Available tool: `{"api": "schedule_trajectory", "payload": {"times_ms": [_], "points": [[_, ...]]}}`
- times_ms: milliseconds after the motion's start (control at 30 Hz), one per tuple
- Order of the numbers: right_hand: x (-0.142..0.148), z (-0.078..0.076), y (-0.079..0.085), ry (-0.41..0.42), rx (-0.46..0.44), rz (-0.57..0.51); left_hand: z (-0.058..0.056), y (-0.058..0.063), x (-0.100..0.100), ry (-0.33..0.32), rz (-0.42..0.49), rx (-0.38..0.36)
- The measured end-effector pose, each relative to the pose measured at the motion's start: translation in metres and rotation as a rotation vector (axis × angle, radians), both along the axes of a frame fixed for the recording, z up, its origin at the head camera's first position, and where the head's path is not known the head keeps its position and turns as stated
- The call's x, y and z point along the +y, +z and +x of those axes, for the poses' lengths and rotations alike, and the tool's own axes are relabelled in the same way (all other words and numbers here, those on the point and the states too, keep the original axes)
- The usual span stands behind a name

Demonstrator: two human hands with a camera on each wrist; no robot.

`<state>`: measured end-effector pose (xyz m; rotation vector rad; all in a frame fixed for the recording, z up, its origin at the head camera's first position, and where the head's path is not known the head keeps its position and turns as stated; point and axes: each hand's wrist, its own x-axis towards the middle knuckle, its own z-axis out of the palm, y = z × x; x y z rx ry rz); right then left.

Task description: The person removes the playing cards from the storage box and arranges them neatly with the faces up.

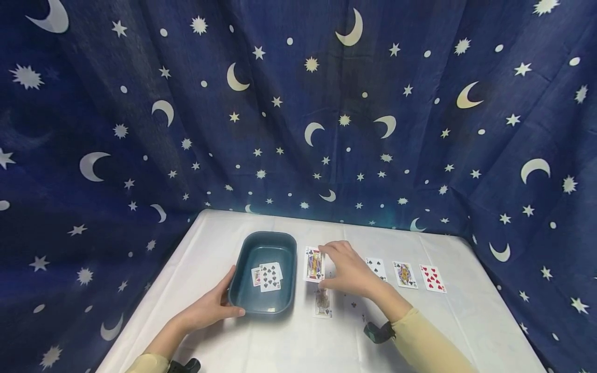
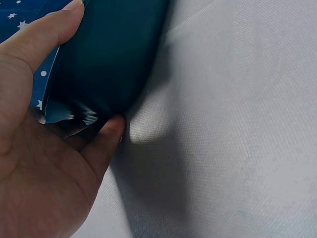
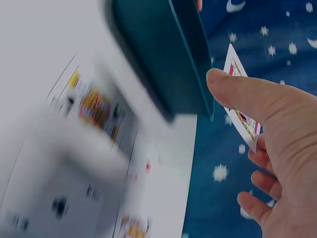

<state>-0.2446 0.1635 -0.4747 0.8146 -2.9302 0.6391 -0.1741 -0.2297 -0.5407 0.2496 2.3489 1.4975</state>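
Note:
My left hand point(image 1: 210, 306) grips the near-left side of a dark teal plastic tub point(image 1: 296, 274), its thumb point(image 2: 67, 25) at the rim and another finger low against the wall. Inside the tub lie a spade card point(image 1: 270, 276) and a face card point(image 1: 255, 276) partly under it. Just right of the tub, my right hand point(image 1: 351, 269) pinches a face card of clubs point(image 1: 313, 264) between thumb and fingers, raised above the table. In the right wrist view this playing card point(image 3: 250, 126) appears nearly edge-on, behind the thumb.
Below the held card lies another face card point(image 1: 323, 305). Right of my hand, a black-suit card point(image 1: 375, 266), a face card point(image 1: 404, 274) and a hearts card point(image 1: 432, 278) form a row. Blue star-patterned cloth point(image 1: 298, 155) hangs around the white table point(image 1: 289, 347).

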Motion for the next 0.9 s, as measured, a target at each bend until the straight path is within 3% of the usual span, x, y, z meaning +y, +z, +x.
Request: {"api": "schedule_trajectory", "payload": {"times_ms": [500, 900], "points": [[0.126, 0.026, -0.031, -0.133, -0.032, 0.057, 0.001, 0.002, -0.001, -0.012, 0.001, 0.008], [0.162, 0.046, -0.052, -0.145, -0.118, 0.053, 0.000, 0.003, 0.000, -0.014, 0.000, 0.000]]}}
